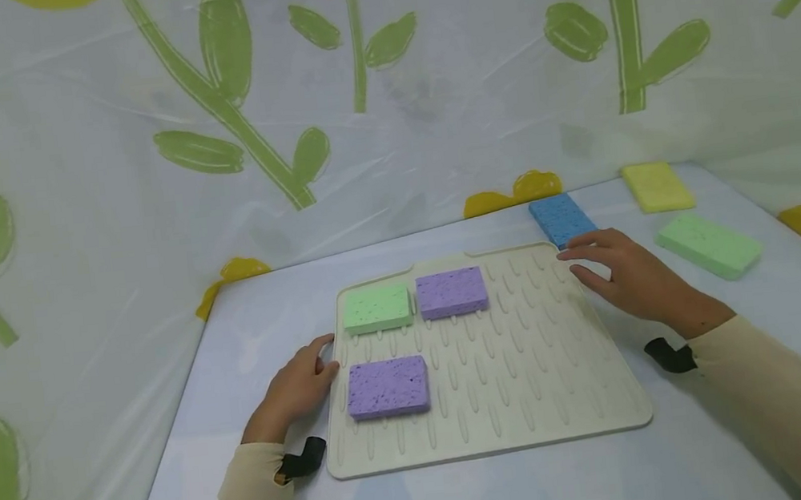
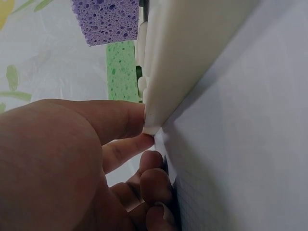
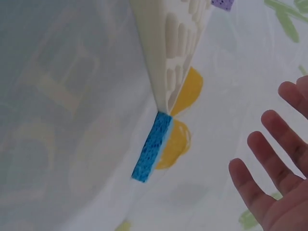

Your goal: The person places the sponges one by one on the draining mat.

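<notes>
A cream ridged drying mat (image 1: 528,366) lies on the table, bearing a green sponge (image 1: 377,308) and a purple sponge (image 1: 451,292) along its far side. A second purple sponge (image 1: 388,386) sits at its near left. My left hand (image 1: 298,389) touches the mat's left edge with thumb and forefinger; in the left wrist view the other fingers (image 2: 155,185) bend beside it. Over the mat's far right corner hovers my right hand (image 1: 627,276), fingers spread and holding nothing. Just beyond it is a blue sponge (image 1: 560,218), close to that corner.
To the right of the blue sponge lie a yellow sponge (image 1: 657,186) and a pale green sponge (image 1: 708,244). A white curtain (image 1: 103,93) printed with flowers hangs behind the table (image 1: 249,329) and along its sides.
</notes>
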Tool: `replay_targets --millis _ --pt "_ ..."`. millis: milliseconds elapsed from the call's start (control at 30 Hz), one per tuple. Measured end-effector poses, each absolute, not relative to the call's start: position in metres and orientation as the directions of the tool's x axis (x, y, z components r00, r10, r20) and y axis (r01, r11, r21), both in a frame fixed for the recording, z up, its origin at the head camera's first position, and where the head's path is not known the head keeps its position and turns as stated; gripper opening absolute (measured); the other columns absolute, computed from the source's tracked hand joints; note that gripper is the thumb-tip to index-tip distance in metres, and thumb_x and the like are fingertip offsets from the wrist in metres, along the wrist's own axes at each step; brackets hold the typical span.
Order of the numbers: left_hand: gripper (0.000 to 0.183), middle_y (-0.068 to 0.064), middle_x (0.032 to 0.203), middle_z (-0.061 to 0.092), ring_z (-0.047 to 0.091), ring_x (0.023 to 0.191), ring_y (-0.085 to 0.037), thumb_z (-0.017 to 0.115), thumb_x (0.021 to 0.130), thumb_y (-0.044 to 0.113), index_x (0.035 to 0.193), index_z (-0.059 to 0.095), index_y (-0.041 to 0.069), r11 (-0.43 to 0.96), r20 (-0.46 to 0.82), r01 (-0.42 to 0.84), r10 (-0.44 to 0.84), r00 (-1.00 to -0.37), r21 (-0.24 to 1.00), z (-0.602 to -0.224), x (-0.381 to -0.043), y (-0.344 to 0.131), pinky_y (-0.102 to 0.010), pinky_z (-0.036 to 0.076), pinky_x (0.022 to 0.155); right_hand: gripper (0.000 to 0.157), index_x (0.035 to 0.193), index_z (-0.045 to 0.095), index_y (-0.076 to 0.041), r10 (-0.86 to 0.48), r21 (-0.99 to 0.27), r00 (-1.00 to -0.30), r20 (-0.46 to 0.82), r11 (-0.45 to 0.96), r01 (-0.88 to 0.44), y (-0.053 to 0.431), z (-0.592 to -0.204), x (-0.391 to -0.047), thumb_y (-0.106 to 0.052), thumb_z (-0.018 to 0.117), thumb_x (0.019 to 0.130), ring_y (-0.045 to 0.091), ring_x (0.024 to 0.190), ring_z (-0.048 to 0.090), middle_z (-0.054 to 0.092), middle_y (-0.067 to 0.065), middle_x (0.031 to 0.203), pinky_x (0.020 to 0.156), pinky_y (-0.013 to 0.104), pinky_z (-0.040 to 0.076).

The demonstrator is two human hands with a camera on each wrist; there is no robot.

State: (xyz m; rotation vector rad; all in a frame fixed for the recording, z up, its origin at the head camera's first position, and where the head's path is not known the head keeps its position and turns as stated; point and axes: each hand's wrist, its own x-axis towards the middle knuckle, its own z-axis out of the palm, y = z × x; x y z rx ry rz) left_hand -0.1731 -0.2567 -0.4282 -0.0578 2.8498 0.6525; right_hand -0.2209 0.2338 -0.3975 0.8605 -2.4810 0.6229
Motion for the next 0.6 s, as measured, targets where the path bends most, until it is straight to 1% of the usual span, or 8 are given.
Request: replay_targets --millis 167,333,500,600 --pt "0.056 -0.005 0.091 0.053 0.05 0.076 -0.018 0.054 0.102 0.03 0.154 0.038 0.017 0.898 -0.221 -0.089 0.009 -0.975 0.432 -0.429 -0.174 -0.257 -0.031 0.038 0.062 0.028 0.115 0.072 -0.002 -0.4 -0.338 -0.771 0.496 0.729 -0.595 0.242 -0.402 -0.225 0.001 0.072 0.087 0.04 0.117 0.054 0.063 0.021 0.122 0.09 0.058 0.047" --pt "0.056 -0.005 0.09 0.053 0.05 0.074 -0.018 0.054 0.101 0.029 0.153 0.038 0.017 0.898 -0.214 -0.083 0.013 -0.977 0.433 -0.43 -0.175 -0.258 -0.031 0.038 0.061 0.029 0.118 0.07 0.0 -0.359 -0.352 -0.813 0.459 0.766 -0.537 0.253 -0.406 -0.231 -0.002 0.071 0.089 0.045 0.117 0.052 0.061 0.024 0.123 0.093 0.062 0.043" --pt "0.056 -0.004 0.088 0.053 0.05 0.073 -0.017 0.055 0.101 0.028 0.153 0.038 0.016 0.898 -0.208 -0.079 0.015 -0.978 0.433 -0.43 -0.175 -0.258 -0.031 0.037 0.06 0.033 0.126 0.064 0.001 -0.289 -0.377 -0.887 0.361 0.824 -0.423 0.267 -0.409 -0.239 -0.01 0.066 0.095 0.05 0.123 0.046 0.056 0.029 0.13 0.1 0.066 0.036" --pt "0.056 -0.004 0.089 0.053 0.05 0.073 -0.017 0.054 0.101 0.027 0.153 0.038 0.017 0.896 -0.211 -0.08 0.015 -0.977 0.436 -0.431 -0.175 -0.257 -0.031 0.037 0.06 0.038 0.131 0.06 0.002 -0.253 -0.385 -0.915 0.315 0.847 -0.367 0.276 -0.41 -0.242 -0.013 0.064 0.097 0.052 0.126 0.042 0.052 0.032 0.135 0.102 0.067 0.033"
